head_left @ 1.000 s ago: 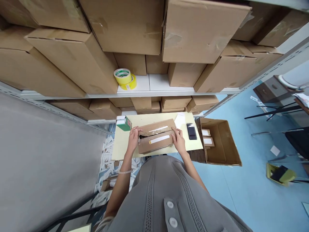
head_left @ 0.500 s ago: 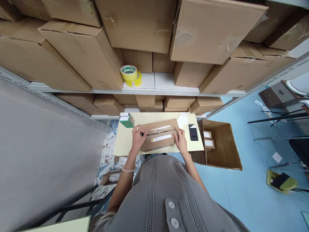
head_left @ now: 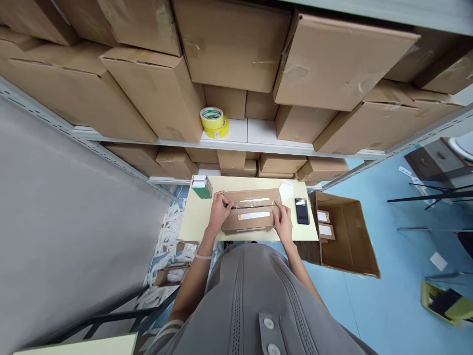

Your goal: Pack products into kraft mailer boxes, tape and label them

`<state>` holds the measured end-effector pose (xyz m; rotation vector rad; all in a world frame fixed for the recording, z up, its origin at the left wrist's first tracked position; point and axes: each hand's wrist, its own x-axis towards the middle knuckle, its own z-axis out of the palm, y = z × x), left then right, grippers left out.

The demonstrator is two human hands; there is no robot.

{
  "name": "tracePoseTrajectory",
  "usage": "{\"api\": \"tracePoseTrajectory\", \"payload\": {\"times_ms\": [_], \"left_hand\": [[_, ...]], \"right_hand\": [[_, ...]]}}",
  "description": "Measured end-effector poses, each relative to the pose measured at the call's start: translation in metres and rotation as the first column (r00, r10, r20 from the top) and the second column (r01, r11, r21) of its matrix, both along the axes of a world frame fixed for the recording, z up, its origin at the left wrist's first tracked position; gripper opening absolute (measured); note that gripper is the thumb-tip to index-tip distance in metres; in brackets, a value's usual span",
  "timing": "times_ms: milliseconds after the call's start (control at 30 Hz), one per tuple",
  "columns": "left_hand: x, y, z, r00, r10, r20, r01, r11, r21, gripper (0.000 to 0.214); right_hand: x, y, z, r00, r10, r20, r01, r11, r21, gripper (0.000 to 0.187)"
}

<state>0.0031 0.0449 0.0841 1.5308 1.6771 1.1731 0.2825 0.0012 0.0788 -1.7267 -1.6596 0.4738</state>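
Note:
A flat cardboard box point(head_left: 247, 225) lies on the pale yellow table point(head_left: 195, 224), with a dark seam along its top. Clear packing tape point(head_left: 254, 202) runs along this seam, and a white strip shows on each side of it. My left hand point(head_left: 219, 213) is closed at the box's left end, thumb and fingers together near the tape end. At the right end my right hand point(head_left: 284, 226) grips the edge, fingertips on the top by the seam. Its thumb is on the near part of the box; the fingers' undersides are hidden.
A green box point(head_left: 202, 189) stands at the table's back left, a phone point(head_left: 302, 212) at the right. Yellow tape rolls point(head_left: 216, 125) sit on the shelf point(head_left: 258, 140) among cardboard boxes. An open carton point(head_left: 349, 236) holding small parcels stands right of the table.
The box has turned slightly and lies more level across the view. My right hand has shifted nearer to me along its right end. The whole view has moved a little.

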Motion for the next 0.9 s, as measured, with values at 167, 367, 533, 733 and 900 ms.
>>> {"api": "tracePoseTrajectory", "payload": {"times_ms": [167,367,533,733,900], "left_hand": [[0.025,-0.002,0.026,0.958,-0.054,-0.28,0.082,0.993,0.086,0.022],[0.08,-0.038,0.028,0.633,-0.323,-0.704,0.422,0.906,-0.037,0.064],[0.079,-0.043,0.013,0.595,-0.359,-0.719,0.426,0.9,-0.097,0.083],[0.082,-0.037,0.008,0.596,-0.39,-0.702,0.433,0.892,-0.128,0.082],[0.086,-0.038,0.005,0.588,-0.394,-0.707,0.442,0.888,-0.127,0.083]], "right_hand": [[-0.019,0.0,-0.001,1.0,-0.019,-0.01,0.019,0.999,0.034,0.044],[-0.034,0.002,0.0,1.0,-0.014,0.0,0.014,1.0,-0.027,0.045],[-0.024,0.003,0.003,0.996,0.054,-0.077,-0.06,0.996,-0.067,0.043],[0.028,-0.004,-0.029,0.951,-0.294,-0.092,0.284,0.952,-0.114,0.04],[0.054,-0.018,-0.07,0.954,-0.237,0.181,0.297,0.808,-0.508,0.025]]}}
